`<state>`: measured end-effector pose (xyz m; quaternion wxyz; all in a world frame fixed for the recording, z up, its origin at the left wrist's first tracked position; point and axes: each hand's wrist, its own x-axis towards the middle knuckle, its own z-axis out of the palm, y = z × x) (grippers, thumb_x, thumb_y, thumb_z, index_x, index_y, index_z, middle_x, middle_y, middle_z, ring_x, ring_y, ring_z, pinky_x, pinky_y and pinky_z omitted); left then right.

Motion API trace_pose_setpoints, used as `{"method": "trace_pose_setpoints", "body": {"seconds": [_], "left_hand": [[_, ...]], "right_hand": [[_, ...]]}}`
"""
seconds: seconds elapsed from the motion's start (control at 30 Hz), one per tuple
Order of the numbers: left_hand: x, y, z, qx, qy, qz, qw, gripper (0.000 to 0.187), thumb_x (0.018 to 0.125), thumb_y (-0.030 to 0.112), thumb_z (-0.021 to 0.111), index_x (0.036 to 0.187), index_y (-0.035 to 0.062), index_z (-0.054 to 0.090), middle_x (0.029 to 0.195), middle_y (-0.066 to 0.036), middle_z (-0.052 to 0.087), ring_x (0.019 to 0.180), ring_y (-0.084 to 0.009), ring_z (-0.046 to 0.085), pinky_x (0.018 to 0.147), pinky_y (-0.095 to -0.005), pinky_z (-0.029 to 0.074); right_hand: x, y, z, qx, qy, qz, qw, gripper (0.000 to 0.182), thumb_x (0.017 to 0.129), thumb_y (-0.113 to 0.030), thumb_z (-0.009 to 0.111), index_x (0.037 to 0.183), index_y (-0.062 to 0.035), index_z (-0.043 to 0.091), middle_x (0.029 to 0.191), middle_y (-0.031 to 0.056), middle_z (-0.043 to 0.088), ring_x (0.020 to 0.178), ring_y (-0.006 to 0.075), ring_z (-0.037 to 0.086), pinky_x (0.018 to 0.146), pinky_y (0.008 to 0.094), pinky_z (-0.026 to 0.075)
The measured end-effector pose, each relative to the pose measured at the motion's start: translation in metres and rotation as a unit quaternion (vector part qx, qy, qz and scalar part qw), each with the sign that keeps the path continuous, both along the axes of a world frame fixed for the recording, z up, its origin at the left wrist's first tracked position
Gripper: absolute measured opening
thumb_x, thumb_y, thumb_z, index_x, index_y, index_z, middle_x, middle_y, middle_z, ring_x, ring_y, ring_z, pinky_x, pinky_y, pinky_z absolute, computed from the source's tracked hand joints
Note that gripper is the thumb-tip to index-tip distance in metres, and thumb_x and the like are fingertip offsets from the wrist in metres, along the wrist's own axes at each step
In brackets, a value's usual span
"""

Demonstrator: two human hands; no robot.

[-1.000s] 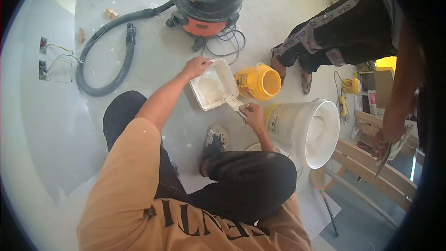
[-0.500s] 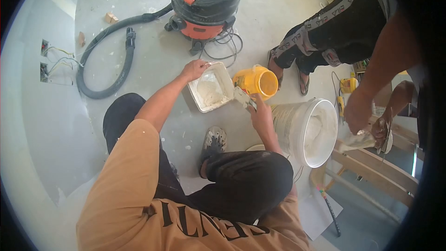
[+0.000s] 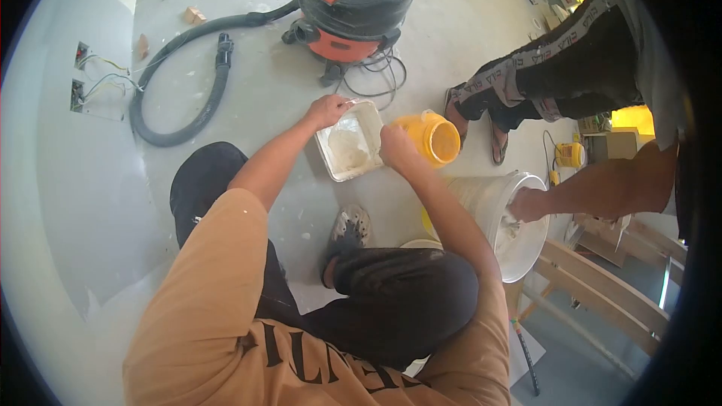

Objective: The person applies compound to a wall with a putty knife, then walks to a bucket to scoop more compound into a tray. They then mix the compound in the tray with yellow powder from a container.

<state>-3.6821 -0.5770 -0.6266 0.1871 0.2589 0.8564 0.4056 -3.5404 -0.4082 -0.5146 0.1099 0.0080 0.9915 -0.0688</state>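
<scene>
My left hand is closed on the far-left corner of a white rectangular tray with whitish paste inside. At the tray's right edge is my right hand, its fingers wrapped round the putty knife seen a moment earlier; the hand now hides the knife. Just right of that hand lies a yellow bucket, tipped with its mouth towards the right. Closer to me, a large white bucket holds pale paste, and another person's hand reaches into its mouth.
A black and orange vacuum cleaner stands beyond the tray, its hose curling left towards the wall. Wires hang from wall boxes. The other person's legs are at upper right. A wooden frame lies at lower right.
My right hand has moved left and up to the tray's edge, turning so the putty knife is hidden. The other person's hand has gone into the white bucket. The camera view has shifted slightly.
</scene>
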Motion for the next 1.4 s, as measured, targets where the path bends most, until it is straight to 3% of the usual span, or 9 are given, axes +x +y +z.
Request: {"method": "trace_pose_setpoints", "body": {"seconds": [0.23, 0.3, 0.4, 0.6, 0.83, 0.9, 1.13, 1.33, 1.4], "left_hand": [[0.002, 0.0, 0.001, -0.005, -0.002, -0.002, 1.0, 0.041, 0.095, 0.045, 0.056, 0.105, 0.0082, 0.074, 0.101, -0.018, 0.07, 0.096, -0.0361, 0.066, 0.081, -0.0442, 0.05], [0.0, -0.001, -0.001, 0.007, 0.01, -0.004, 1.0, 0.041, 0.095, 0.044, 0.056, 0.104, 0.0078, 0.074, 0.1, -0.018, 0.07, 0.096, -0.0363, 0.066, 0.081, -0.0442, 0.051], [-0.001, -0.002, -0.009, -0.008, 0.005, -0.004, 1.0, 0.041, 0.095, 0.044, 0.057, 0.105, 0.0086, 0.074, 0.101, -0.017, 0.07, 0.097, -0.0364, 0.065, 0.082, -0.0444, 0.05], [-0.002, -0.002, 0.008, -0.009, -0.031, -0.017, 0.999, 0.039, 0.096, 0.044, 0.056, 0.109, 0.0114, 0.074, 0.104, -0.016, 0.07, 0.098, -0.0363, 0.065, 0.083, -0.0436, 0.051], [-0.005, -0.001, -0.006, -0.016, -0.026, -0.023, 0.999, 0.04, 0.096, 0.045, 0.055, 0.113, 0.0134, 0.074, 0.104, -0.015, 0.071, 0.097, -0.0344, 0.066, 0.082, -0.0416, 0.051], [-0.004, 0.001, -0.011, -0.025, -0.024, -0.034, 0.999, 0.04, 0.096, 0.045, 0.055, 0.113, 0.0137, 0.074, 0.104, -0.016, 0.071, 0.096, -0.034, 0.067, 0.082, -0.0414, 0.051], [-0.007, 0.0, -0.007, -0.017, -0.043, -0.034, 0.998, 0.041, 0.097, 0.047, 0.052, 0.11, 0.0148, 0.074, 0.109, -0.018, 0.069, 0.102, -0.0364, 0.065, 0.086, -0.0456, 0.05], [-0.009, -0.002, -0.011, -0.022, 0.004, -0.056, 0.998, 0.043, 0.098, 0.046, 0.049, 0.117, 0.0142, 0.071, 0.107, -0.019, 0.069, 0.101, -0.0375, 0.064, 0.086, -0.0459, 0.05], [-0.011, 0.001, -0.012, -0.036, 0.016, -0.08, 0.996, 0.044, 0.099, 0.046, 0.049, 0.118, 0.0123, 0.07, 0.107, -0.02, 0.068, 0.1, -0.0379, 0.064, 0.086, -0.046, 0.05]], "right_hand": [[0.008, -0.029, 0.032, -0.062, -0.168, -0.091, 0.98, 0.018, 0.083, -0.006, 0.06, 0.094, 0.007, 0.065, 0.086, 0.0308, 0.067, 0.083, 0.045, 0.069, 0.075, 0.0474, 0.057], [0.008, -0.026, 0.021, -0.101, 0.024, -0.048, 0.993, 0.016, 0.082, -0.002, 0.06, 0.095, 0.0034, 0.066, 0.089, 0.0271, 0.068, 0.084, 0.0434, 0.069, 0.075, 0.0472, 0.057], [0.002, -0.019, 0.028, -0.104, 0.073, -0.006, 0.992, 0.023, 0.082, -0.001, 0.06, 0.105, -0.001, 0.065, 0.095, 0.0201, 0.068, 0.083, 0.0385, 0.069, 0.072, 0.0449, 0.057], [0.048, -0.016, -0.025, 0.007, 0.128, 0.092, 0.987, 0.047, 0.081, 0.001, 0.06, 0.127, -0.0018, 0.055, 0.1, 0.0134, 0.063, 0.084, 0.0303, 0.069, 0.07, 0.0377, 0.057], [0.078, -0.022, -0.021, -0.059, 0.175, 0.045, 0.982, 0.044, 0.079, 0.002, 0.059, 0.124, 0.0001, 0.057, 0.096, 0.0121, 0.062, 0.085, 0.0289, 0.068, 0.07, 0.0383, 0.057], [0.088, -0.027, -0.012, -0.028, 0.117, 0.061, 0.991, 0.044, 0.08, 0.0, 0.058, 0.124, -0.0002, 0.058, 0.097, 0.0112, 0.062, 0.085, 0.0272, 0.068, 0.07, 0.0368, 0.056], [0.109, -0.026, 0.001, 0.018, 0.153, 0.121, 0.981, 0.045, 0.082, -0.005, 0.058, 0.127, -0.0018, 0.058, 0.104, 0.0084, 0.064, 0.091, 0.0244, 0.067, 0.072, 0.0346, 0.055], [0.148, -0.019, 0.018, -0.054, 0.227, -0.015, 0.972, 0.046, 0.08, 0.003, 0.06, 0.126, -0.0045, 0.06, 0.111, 0.0113, 0.068, 0.091, 0.0296, 0.065, 0.075, 0.0356, 0.054], [0.161, -0.015, 0.01, -0.212, 0.181, -0.169, 0.946, 0.043, 0.085, 0.006, 0.061, 0.125, -0.0058, 0.06, 0.109, 0.0112, 0.07, 0.091, 0.023, 0.066, 0.069, 0.0331, 0.054]]}}
